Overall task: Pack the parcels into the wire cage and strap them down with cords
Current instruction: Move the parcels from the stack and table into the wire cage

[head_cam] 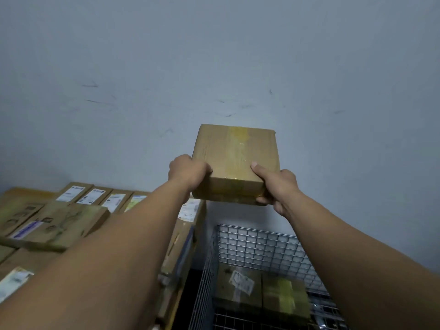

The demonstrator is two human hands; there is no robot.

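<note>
Forearms: left forearm (107,258) and right forearm (357,246) stretch from the near edge toward the far grey wall (214,55).
Left hand (189,173): clamps the near-left corner of the brown taped cardboard box (235,148).
Right hand (277,186): grasps the near-right corner, thumb on top, fingers beneath.
Box: in the air, above the silver wire cage (262,244), well apart from it.
Handling: stiff, probably light; the glossy tape may slip, so grip bare cardboard corners.
Room: two taped parcels (240,284) lie inside the cage, with open mesh on their right; stacked labelled cartons (59,222) crowd the left rim.
</note>
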